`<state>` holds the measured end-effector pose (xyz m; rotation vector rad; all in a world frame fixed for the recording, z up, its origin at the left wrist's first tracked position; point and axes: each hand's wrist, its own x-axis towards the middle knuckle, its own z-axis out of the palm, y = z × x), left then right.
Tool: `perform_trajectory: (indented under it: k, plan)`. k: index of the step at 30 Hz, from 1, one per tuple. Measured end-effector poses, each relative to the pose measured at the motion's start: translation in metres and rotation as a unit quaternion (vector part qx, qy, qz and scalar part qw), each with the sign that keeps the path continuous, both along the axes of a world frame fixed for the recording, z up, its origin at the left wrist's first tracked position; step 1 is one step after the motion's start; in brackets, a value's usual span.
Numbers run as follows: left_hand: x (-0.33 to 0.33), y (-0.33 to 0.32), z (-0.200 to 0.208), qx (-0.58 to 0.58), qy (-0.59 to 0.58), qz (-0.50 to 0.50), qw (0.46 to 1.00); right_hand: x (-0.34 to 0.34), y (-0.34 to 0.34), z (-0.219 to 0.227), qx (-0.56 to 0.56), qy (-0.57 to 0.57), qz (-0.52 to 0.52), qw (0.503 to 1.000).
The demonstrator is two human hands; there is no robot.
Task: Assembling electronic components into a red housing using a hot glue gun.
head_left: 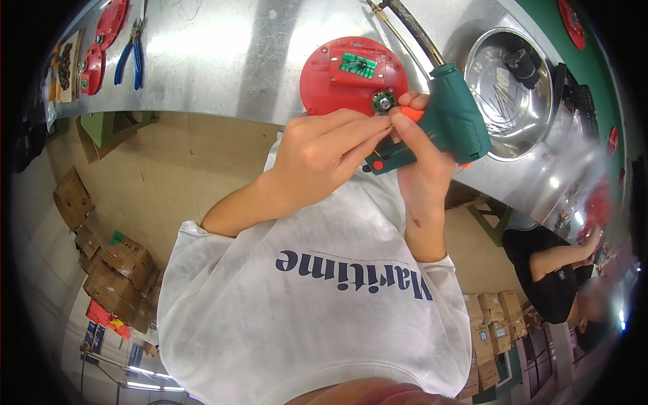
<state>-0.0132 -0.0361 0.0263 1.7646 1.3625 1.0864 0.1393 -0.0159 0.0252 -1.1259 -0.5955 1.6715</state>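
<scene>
My right hand (426,145) is wrapped round the handle of a dark green, pistol-shaped soldering gun (453,108) with an orange trigger. Its dark barrel and a thin metal tube point away from me over the bench. Close by the trigger, my left hand (331,145) is closed in a pinch, its fingertips meeting my right thumb. A thin wire (376,152) shows below those fingertips; its far end is hidden. Just beyond my hands lies a red round plastic housing (317,81) bearing a green circuit board (358,65) and a small round speaker-like part (384,101).
Blue-handled pliers (137,62) lie at the left of the metal bench (223,81), near more red housings (92,71). To the right stands a steel bowl (548,101) holding thin metal bits and a black piece. Another person (550,266) works at far right. Cartons (115,290) are stacked at lower left.
</scene>
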Motion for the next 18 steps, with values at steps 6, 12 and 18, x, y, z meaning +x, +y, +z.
perform_trajectory:
  k: [6, 12, 18]
  plan:
    - [-0.0004, 0.0023, -0.0077, 0.021, -0.029, 0.02, 0.999, 0.0012, 0.001, -0.0037, 0.002, 0.036, 0.0, 0.999]
    - [0.0012, 0.0016, -0.0048, 0.005, -0.032, 0.032, 0.999, -0.002, 0.0016, -0.0011, -0.01, 0.018, -0.007, 1.0]
    - [0.0015, 0.0018, -0.005, -0.002, -0.039, 0.035, 0.999, -0.0026, 0.0033, -0.0011, -0.003, 0.0, -0.007, 1.0]
